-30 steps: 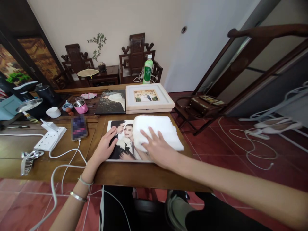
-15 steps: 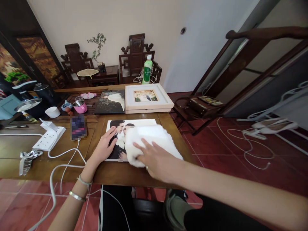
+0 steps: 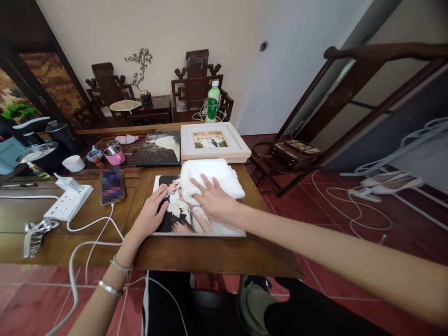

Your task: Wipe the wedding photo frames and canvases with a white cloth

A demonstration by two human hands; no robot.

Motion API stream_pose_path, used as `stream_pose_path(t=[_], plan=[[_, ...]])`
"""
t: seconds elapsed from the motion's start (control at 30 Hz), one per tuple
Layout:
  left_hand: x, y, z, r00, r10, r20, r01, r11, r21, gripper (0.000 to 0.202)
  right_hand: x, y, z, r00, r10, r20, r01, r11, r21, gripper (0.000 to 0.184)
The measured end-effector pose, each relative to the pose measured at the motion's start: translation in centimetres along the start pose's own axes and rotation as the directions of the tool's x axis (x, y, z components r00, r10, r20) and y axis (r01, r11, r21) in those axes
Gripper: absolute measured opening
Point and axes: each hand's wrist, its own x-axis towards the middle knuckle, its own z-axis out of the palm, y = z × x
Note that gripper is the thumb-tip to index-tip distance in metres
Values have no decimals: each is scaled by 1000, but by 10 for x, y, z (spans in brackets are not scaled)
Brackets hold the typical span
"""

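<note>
A large photo print [image 3: 182, 219] of a couple lies flat on the wooden table [image 3: 196, 254] in front of me. My left hand [image 3: 150, 214] rests flat on its left edge, fingers spread. My right hand [image 3: 213, 198] presses a folded white towel [image 3: 210, 179] onto the upper right part of the print, fingers stretched out over the cloth.
Behind the print lie a white framed photo [image 3: 213, 142] and a dark photo print [image 3: 159, 149]. A phone [image 3: 112, 185], a white power strip [image 3: 68, 203] with cables, a pink cup [image 3: 117, 155] and a white bowl [image 3: 73, 163] sit on the left. A green bottle [image 3: 212, 101] stands at the back.
My right hand has slid the towel across the print: toward me and to the left half a second ago, now back up to the far edge. The left hand stayed put.
</note>
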Motion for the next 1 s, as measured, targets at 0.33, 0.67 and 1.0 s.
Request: stream_pose_path(t=[0.33, 0.67, 1.0], plan=[[0, 3, -1, 1000, -7, 0, 7, 1000, -9, 47, -71, -91, -41, 938, -156, 310, 100, 977, 189, 44], [0, 2, -1, 1000, 10, -2, -10, 1000, -9, 46, 14, -16, -33, 987, -114, 114, 86, 970, 226, 44], [0, 1, -1, 1000, 20, -5, -20, 1000, -6, 45, 34, -13, -14, 999, -26, 27, 22, 992, 128, 48]])
